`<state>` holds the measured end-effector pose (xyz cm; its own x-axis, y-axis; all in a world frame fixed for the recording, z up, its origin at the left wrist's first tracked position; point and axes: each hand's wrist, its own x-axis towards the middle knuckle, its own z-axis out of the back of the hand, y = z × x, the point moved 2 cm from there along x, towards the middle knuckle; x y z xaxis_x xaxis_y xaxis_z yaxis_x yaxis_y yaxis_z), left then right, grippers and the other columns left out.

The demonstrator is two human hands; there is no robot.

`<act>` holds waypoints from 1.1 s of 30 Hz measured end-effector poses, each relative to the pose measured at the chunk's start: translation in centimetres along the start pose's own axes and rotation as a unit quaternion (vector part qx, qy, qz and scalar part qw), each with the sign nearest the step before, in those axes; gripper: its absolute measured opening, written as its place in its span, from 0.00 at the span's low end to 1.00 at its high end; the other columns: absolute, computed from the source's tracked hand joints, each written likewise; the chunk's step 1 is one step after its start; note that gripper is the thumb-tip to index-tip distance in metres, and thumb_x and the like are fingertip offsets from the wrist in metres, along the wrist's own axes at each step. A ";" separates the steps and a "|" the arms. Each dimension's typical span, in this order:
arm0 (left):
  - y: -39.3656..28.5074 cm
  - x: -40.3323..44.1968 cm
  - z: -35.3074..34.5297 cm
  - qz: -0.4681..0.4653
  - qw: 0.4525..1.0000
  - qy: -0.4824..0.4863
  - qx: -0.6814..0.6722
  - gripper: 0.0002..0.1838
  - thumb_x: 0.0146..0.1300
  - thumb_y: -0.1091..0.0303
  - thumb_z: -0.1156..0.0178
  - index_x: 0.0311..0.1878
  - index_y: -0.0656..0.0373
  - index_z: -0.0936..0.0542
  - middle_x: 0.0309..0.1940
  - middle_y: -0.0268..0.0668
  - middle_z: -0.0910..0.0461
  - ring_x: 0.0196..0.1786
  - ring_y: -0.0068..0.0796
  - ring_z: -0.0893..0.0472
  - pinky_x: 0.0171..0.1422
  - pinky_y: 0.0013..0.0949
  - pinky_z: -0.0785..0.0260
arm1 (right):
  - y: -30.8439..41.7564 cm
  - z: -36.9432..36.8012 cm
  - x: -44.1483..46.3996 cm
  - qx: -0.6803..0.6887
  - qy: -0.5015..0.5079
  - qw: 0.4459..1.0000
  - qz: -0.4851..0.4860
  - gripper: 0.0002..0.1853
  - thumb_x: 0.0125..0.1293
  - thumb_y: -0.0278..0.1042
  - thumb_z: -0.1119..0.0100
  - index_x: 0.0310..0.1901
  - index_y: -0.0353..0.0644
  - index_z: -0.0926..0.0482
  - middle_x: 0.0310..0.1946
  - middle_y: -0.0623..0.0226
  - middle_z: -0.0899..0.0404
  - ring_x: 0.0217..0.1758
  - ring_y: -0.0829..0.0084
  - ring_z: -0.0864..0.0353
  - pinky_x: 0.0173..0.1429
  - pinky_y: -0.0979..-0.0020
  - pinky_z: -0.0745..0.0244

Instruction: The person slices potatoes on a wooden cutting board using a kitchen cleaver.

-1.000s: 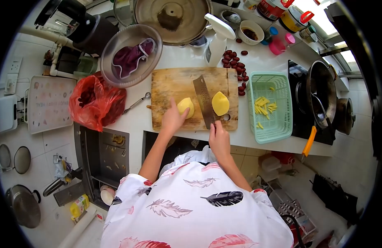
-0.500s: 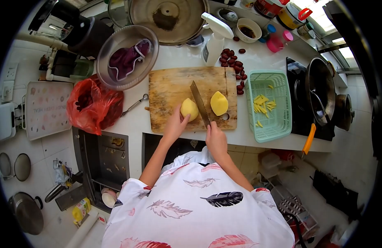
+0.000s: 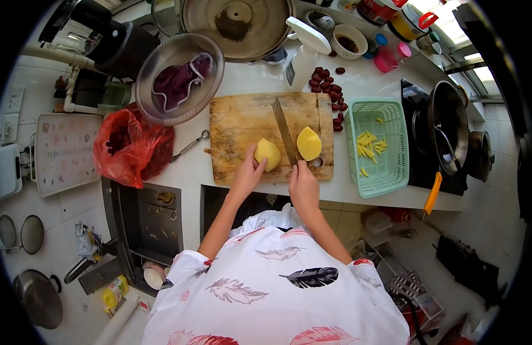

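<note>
My left hand is closed round a peeled yellow potato piece on the wooden cutting board. In my right hand is the handle of a kitchen knife, its long blade pointing away from me across the board, between the two potato pieces. A second potato piece lies just right of the blade, pale flat side up, touched by neither hand. The knife handle is mostly hidden by my fingers.
Right of the board stands a green basket with yellow strips. Red dates and a white spray bottle are behind. A red plastic bag, a measuring spoon and the sink lie left; a wok is far right.
The knife blade has turned slightly, its tip now further right and away from me. My left hand has tilted the potato piece a little. The whole view has shifted slightly.
</note>
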<state>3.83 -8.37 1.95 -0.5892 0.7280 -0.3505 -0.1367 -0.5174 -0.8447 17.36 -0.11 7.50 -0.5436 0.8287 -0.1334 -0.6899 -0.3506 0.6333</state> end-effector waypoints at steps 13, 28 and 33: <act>-0.6 0.2 0.1 -0.175 0.977 -0.058 0.104 0.25 0.52 0.72 0.34 0.55 0.63 0.29 0.51 0.45 0.32 0.55 0.41 0.30 0.57 0.35 0.35 | 1.4 1.0 -3.3 0.031 -0.024 0.999 -0.008 0.05 0.65 0.28 0.53 0.36 0.35 0.33 0.28 0.46 0.25 0.29 0.44 0.25 0.32 0.51 0.30; 1.3 0.3 0.5 -0.071 0.992 -0.024 -0.105 0.21 0.55 0.78 0.36 0.53 0.62 0.27 0.50 0.39 0.34 0.46 0.30 0.22 0.47 0.28 0.25 | 4.0 -1.7 -4.9 0.003 0.016 1.000 -0.004 0.07 0.63 0.25 0.51 0.41 0.34 0.32 0.28 0.48 0.26 0.29 0.48 0.24 0.31 0.56 0.28; 1.8 0.6 0.3 -0.068 0.991 -0.025 -0.116 0.21 0.54 0.77 0.35 0.53 0.62 0.26 0.50 0.37 0.33 0.46 0.26 0.25 0.48 0.26 0.26 | 4.4 -2.3 -5.3 -0.026 0.021 0.999 -0.023 0.10 0.63 0.25 0.50 0.46 0.33 0.32 0.30 0.48 0.26 0.29 0.48 0.24 0.31 0.56 0.28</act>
<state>2.98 -9.05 0.38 -0.6172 0.7579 -0.2113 -0.0350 -0.2947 -0.9549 16.09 -7.00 9.23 -0.5286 0.8265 -0.1937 -0.7380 -0.3347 0.5859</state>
